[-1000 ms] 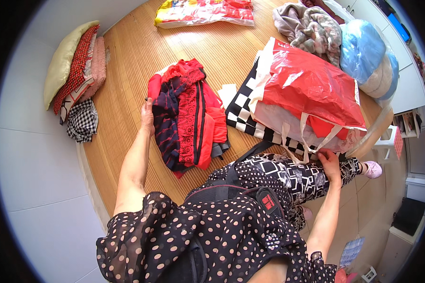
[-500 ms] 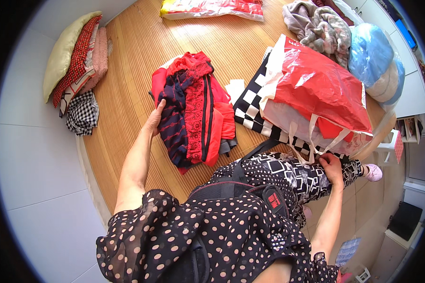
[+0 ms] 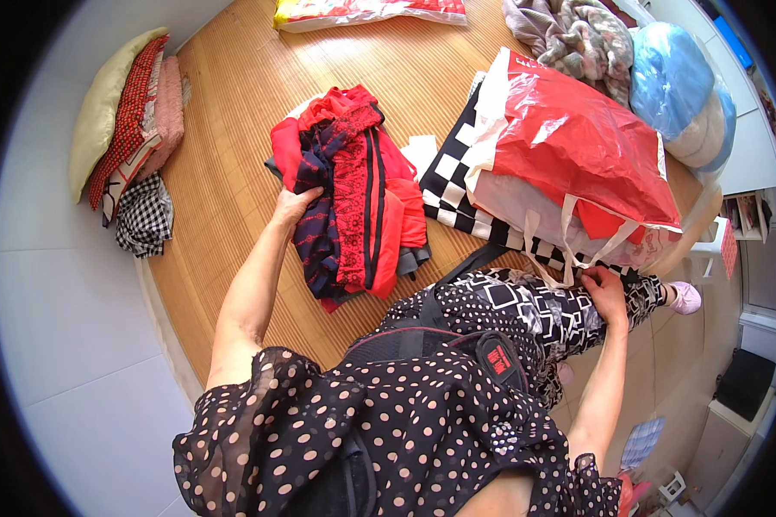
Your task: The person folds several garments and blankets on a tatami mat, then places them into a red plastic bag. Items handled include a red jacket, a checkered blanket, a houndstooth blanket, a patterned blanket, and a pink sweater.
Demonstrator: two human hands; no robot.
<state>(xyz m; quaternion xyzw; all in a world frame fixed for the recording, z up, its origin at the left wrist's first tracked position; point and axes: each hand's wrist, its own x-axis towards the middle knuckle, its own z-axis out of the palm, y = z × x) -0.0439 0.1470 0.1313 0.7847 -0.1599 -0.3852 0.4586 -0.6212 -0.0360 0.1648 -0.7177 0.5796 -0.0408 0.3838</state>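
Observation:
A loose pile of red, black and navy clothes (image 3: 362,207) lies on the ribbed mat in front of me. My left hand (image 3: 300,203) grips its left edge, the thumb over a navy patterned garment (image 3: 315,233) and the fingers hidden beneath the cloth. To the right, a large red and white plastic bag (image 3: 578,129) lies tipped over, its pale handles hanging toward me. By those handles, at the edge of a black-and-white checkered cloth (image 3: 450,177), my right hand (image 3: 608,297) rests over my leg with curled fingers. What they hold, if anything, is hidden.
Folded cushions and cloths (image 3: 129,121) lean by the wall at left. A red and yellow package (image 3: 371,12) lies at the far edge. Crumpled blankets (image 3: 578,39) and a blue plastic bundle (image 3: 677,86) sit at far right. A white stool (image 3: 711,241) stands beyond my foot.
My left thumb has come down over the navy garment, whose upper left part is now bunched up above the hand. The view has shifted slightly. My right hand stays by the bag handles.

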